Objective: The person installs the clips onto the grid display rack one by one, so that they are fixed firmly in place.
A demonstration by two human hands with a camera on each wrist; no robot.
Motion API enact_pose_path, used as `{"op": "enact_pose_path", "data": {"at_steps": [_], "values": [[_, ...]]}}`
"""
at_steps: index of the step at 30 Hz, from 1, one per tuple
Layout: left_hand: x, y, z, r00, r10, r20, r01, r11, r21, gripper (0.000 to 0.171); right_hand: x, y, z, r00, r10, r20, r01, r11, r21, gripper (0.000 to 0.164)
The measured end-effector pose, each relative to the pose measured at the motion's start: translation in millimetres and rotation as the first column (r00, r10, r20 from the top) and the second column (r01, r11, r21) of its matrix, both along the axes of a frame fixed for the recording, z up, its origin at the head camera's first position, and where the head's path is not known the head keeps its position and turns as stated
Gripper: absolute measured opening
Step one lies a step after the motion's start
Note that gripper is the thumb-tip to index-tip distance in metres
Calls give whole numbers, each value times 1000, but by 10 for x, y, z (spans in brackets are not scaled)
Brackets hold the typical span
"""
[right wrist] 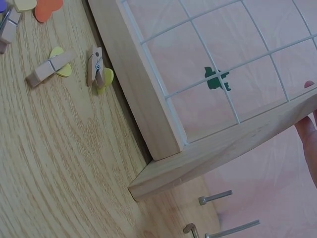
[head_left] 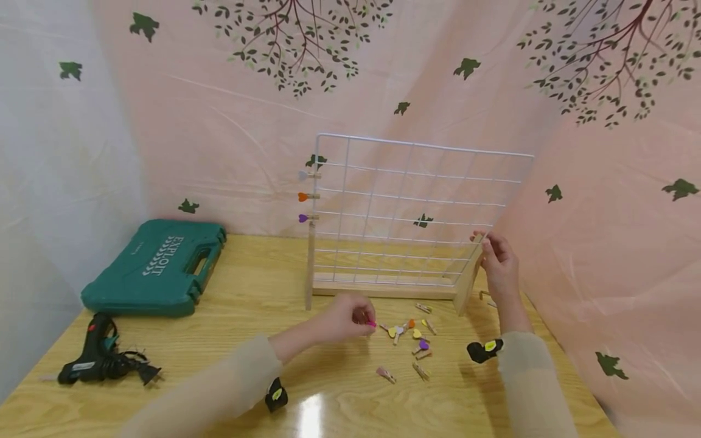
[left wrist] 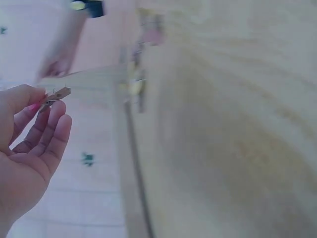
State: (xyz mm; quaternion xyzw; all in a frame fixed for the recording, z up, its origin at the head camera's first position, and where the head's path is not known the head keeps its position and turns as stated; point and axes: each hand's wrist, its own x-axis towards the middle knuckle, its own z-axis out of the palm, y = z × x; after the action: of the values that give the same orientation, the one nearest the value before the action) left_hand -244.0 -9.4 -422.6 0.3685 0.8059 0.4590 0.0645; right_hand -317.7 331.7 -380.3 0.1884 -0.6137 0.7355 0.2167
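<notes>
- At the far left of the bench (head_left: 246, 267), a black glue gun (head_left: 101, 365) lies on its side, its cord bunched next to it.
- Just behind it lies a green case (head_left: 159, 261) (the lid reads "EXPLOIT" in pale letters), with its handle toward the right.
- Further right stands a white wire grid (head_left: 413, 144) on a wooden base (head_left: 383, 289). Clipped to its left edge, one above another, are a pale heart clothespin (head_left: 303, 175), an orange heart clothespin (head_left: 303, 197) and a purple heart clothespin (head_left: 303, 218).
- In front of the base, the left hand (head_left: 342, 319) has its grip clamped on a pink clothespin (left wrist: 58, 95), pinched between thumb and fingers; the wooden end juts past the fingertips. The pin is held over the bench, near the loose ones.
- Right of that hand, loose clothespins (head_left: 399, 331) lie scattered on the wood, their hearts yellow, white, orange and purple among others.
- At the right end of the grid, the right hand (head_left: 499, 261) has its grip clamped on the wooden side post (head_left: 467, 283), fingers about its upper part.
- Beyond that post lie slim metal pieces (right wrist: 216, 197), one with a bent end.
</notes>
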Motion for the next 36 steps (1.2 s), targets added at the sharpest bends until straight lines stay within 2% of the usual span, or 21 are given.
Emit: {"op": "enact_pose_path", "data": {"at_steps": [4, 6, 8, 10, 11, 13, 15, 18, 20, 22, 26, 28, 30, 32, 33, 36], "values": [[3, -186, 238, 998, 52, -30, -49, 995, 86, 4, 0, -1, 4, 1000, 11, -7, -11, 1000, -10, 36], [0, -292, 398, 994, 104, -43, -97, 987, 129, 4, 1, -3, 3, 1000, 4, -5, -4, 1000, -10, 36], [10, -405, 609, 986, 169, -11, -164, 968, 189, 6, 4, -8, 2, 1000, 0, 0, 0, 1000, -10, 36], [22, -519, 858, 969, 248, -12, -236, 936, 261, 7, 6, -11, 3, 1000, -4, -1, 4, 1000, -6, 35], [27, -573, 987, 955, 295, -28, -273, 913, 302, 9, 8, -13, 4, 1000, 0, -2, 0, 1000, -3, 35], [23, -670, 1242, 914, 401, -60, -346, 849, 398, 12, 9, -14, 8, 1000, 1, -2, -1, 1000, 4, 35], [-6, -745, 1443, 855, 508, -107, -404, 780, 479, 15, 9, -12, 13, 1000, 0, -2, 0, 1000, 11, 34], [-105, -834, 1651, 767, 635, -93, -471, 656, 590, 19, 10, -6, 21, 1000, -5, 4, 5, 1000, 16, 33], [-189, -874, 1751, 737, 672, -67, -479, 591, 649, 21, 10, -3, 24, 1000, -5, 3, 5, 1000, 19, 32], [-286, -906, 1826, 715, 698, -46, -478, 536, 695, 23, 12, 0, 24, 1000, -1, 0, 1, 1000, 19, 32], [-472, -938, 1931, 675, 738, -6, -490, 454, 744, 23, 9, 4, 17, 1000, 4, -5, -4, 1000, 21, 34], [-568, -944, 1960, 661, 750, 17, -504, 428, 751, 25, 6, 5, 13, 1000, 3, -7, -3, 1000, 24, 35], [-655, -943, 1977, 652, 757, 34, -521, 415, 746, 27, 1, 6, 12, 1000, 6, -8, -6, 1000, 21, 35], [-730, -934, 1978, 642, 766, 35, -541, 421, 728, 30, 1, 8, 13, 1000, 5, -9, -5, 1000, 25, 35], [-752, -926, 1977, 641, 767, 32, -548, 428, 719, 32, 1, 9, 13, 1000, 5, -10, -5, 1000, 26, 35], [-788, -893, 1972, 621, 784, 12, -585, 453, 673, 35, 3, 13, 17, 1000, 11, -11, -10, 1000, 27, 35]]}}
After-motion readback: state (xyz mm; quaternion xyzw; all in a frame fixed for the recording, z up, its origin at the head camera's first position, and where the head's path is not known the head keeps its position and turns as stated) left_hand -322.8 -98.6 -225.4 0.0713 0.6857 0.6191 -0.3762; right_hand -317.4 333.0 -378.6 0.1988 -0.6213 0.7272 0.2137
